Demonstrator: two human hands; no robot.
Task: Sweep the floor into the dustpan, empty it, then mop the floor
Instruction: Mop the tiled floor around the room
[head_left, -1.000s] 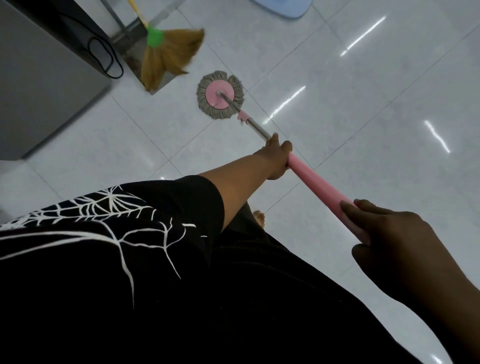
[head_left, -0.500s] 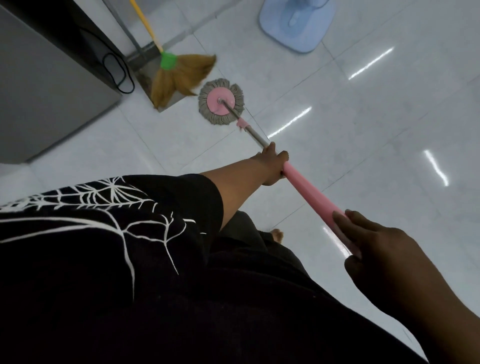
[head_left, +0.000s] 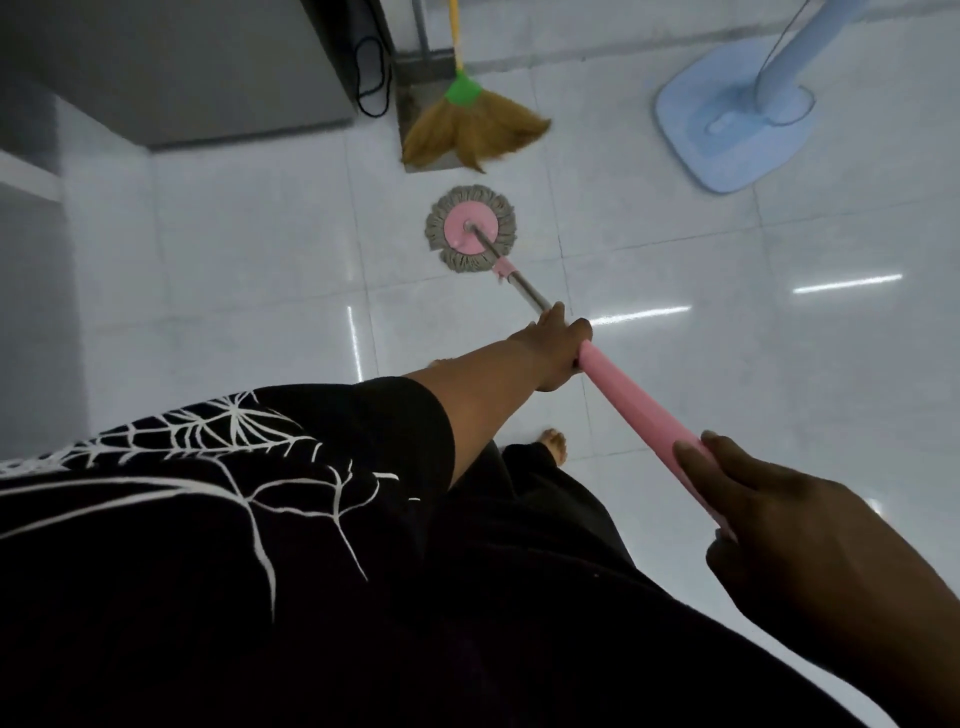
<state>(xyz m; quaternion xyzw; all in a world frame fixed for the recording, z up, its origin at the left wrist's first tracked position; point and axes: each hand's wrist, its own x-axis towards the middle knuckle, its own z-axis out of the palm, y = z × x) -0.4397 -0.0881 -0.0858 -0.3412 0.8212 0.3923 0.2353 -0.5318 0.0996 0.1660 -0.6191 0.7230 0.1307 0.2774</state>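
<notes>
- Now your mop (head_left: 471, 228) shows a round pink disc ringed with grey strands, a bare metal shaft, then a thick pink handle (head_left: 634, 410).
- Its head lies flat on the white tiled floor (head_left: 234, 260), ahead of you and a little short of the broom (head_left: 472, 130).
- Your left hand (head_left: 556, 348) grips where metal meets pink; your right hand (head_left: 769, 519) holds the handle's upper end, nearer you.
- Compared with half a second ago, the head sits farther from the broom's bristles, and both grips are unchanged.

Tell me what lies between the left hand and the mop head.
In the head view, only the mop's own metal shaft with its pink collar runs from the left hand to the mop head, over bare floor tile.
</notes>
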